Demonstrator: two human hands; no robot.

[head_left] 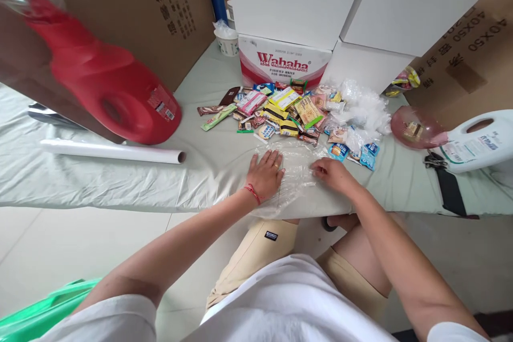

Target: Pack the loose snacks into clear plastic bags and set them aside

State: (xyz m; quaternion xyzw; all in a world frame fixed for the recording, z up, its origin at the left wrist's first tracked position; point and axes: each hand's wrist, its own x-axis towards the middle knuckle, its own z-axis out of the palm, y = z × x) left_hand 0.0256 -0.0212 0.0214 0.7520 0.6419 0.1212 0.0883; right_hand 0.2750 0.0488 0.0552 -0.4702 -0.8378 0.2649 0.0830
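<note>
A clear plastic bag point(294, 171) lies flat on the cloth-covered table in front of me. My left hand point(265, 175) rests flat on its left part, fingers spread, a red string bracelet at the wrist. At the bag's right edge, my right hand point(332, 172) has its fingers curled and pinched together on the plastic. Just beyond the bag is a heap of small wrapped snacks point(276, 112) in many colours. Crumpled clear plastic bags point(360, 112) are piled to the right of the snacks.
A big red jug point(108, 85) and a white roll point(116, 152) are on the left. A Wahaha box point(284, 61) stands behind the snacks. To the right are a pinkish transparent container point(414, 127), a white jug point(476, 141) and a black strap-like item point(449, 189).
</note>
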